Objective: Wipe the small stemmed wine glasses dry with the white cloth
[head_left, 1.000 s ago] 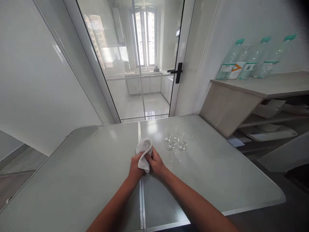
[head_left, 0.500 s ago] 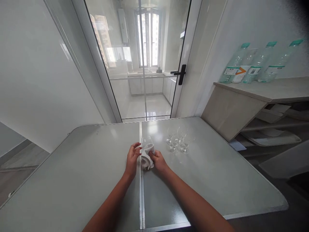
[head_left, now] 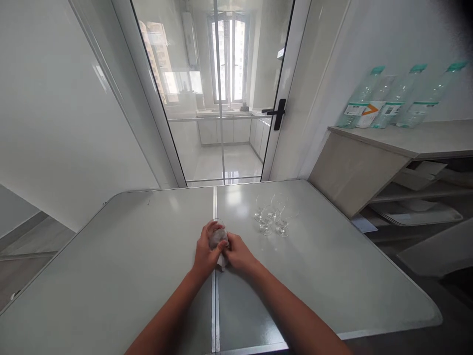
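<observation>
A clear stemmed glass [head_left: 218,238] is held between my two hands over the seam of the table. My left hand [head_left: 207,247] is closed around the bowl from the left, its fingers curling over the far side. On the right, my right hand [head_left: 237,252] is closed at the lower part of the glass, gripping a white cloth [head_left: 221,262] against it. Most of the cloth is hidden by the hands, with an end hanging below them. The stem and foot of the glass are covered.
Several clear stemmed glasses [head_left: 272,217] stand grouped on the table [head_left: 148,266], right of my hands. A glass door [head_left: 236,148] with a black handle [head_left: 278,114] rises behind. Several plastic bottles [head_left: 391,101] stand on a shelf unit [head_left: 354,167] at the right.
My left hand, which was apart with loosely spread fingers, has closed around the glass. Glass and cloth have come slightly nearer to me, and the hands have drawn together.
</observation>
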{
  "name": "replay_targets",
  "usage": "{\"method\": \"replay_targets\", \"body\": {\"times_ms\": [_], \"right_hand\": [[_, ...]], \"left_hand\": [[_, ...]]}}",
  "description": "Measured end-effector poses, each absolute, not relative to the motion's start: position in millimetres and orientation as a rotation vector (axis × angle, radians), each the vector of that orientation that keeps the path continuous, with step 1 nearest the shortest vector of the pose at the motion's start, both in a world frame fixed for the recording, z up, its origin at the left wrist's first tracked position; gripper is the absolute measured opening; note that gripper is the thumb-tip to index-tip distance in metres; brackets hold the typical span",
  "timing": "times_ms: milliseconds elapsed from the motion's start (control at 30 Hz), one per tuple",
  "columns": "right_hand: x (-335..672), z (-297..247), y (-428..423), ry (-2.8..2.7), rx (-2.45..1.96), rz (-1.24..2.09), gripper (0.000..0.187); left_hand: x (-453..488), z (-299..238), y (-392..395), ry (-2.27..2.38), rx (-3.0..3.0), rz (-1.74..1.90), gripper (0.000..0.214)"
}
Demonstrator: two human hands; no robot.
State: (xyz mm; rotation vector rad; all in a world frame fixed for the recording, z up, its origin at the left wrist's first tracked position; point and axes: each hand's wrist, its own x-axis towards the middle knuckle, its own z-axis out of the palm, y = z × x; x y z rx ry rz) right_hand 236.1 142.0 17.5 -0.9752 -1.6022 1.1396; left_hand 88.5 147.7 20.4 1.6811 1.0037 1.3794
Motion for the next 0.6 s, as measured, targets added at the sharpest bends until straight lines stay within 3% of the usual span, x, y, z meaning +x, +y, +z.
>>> {"method": "replay_targets", "body": {"times_ms": [167,400,500,600], "right_hand": [[236,17,138,-1.750,-1.073,0.754,0.023],[234,12,149,-1.131,-0.795,1.336,0.049],[233,11,150,-0.764,-0.810,1.317,0.046],[234,13,147,-0.588,-0.901,1.187,0.041]], "left_hand": [[87,19,149,1.092,1.730,1.462,0.038],[87,33,145,0.833,1.530,1.406,0.047],[84,38,144,0.771,1.570,1.499,0.057],[81,41,144,0.801,1.637,1.726,0.054]]}}
